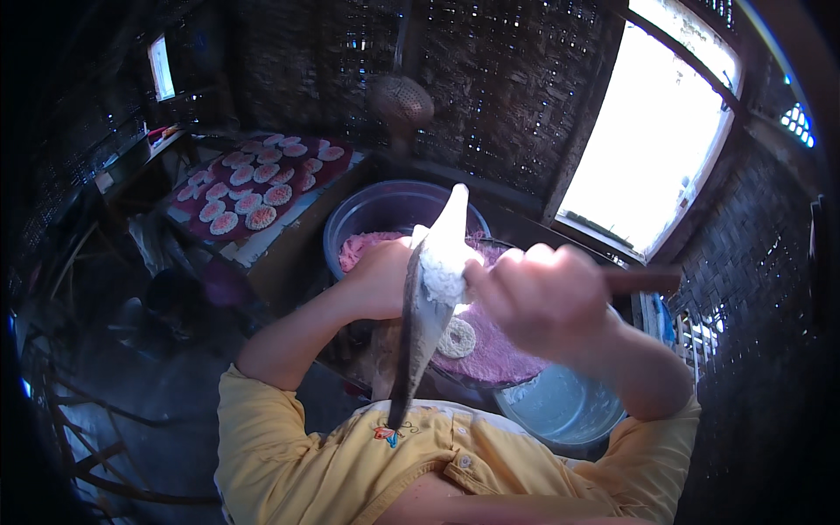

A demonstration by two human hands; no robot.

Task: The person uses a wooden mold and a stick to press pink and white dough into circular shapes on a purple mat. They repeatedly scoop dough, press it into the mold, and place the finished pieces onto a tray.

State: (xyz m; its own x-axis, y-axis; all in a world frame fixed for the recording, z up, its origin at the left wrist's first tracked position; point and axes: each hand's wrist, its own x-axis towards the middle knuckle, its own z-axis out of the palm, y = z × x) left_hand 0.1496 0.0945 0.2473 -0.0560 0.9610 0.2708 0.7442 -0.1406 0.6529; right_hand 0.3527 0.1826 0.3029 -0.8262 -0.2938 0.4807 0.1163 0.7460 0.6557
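My left hand (378, 282) is closed around a long grey leaf-shaped paddle (420, 332), which stands nearly upright in front of my chest. A lump of white paste (444, 273) sits on the paddle's upper part. My right hand (541, 299) grips a tool with a brown handle (646, 280), its hidden front end at the white paste. Below the hands lies a round tray (507, 354) with a pink surface, and on it rests one round white lacy cake (456, 337).
A blue tub (385, 206) of pink paste stands behind the hands. A pale blue bowl (560, 407) sits at lower right. Several round cakes lie on a dark red board (337, 171) at the back left. A skimmer (401, 98) hangs on the woven wall beside a bright window (652, 131).
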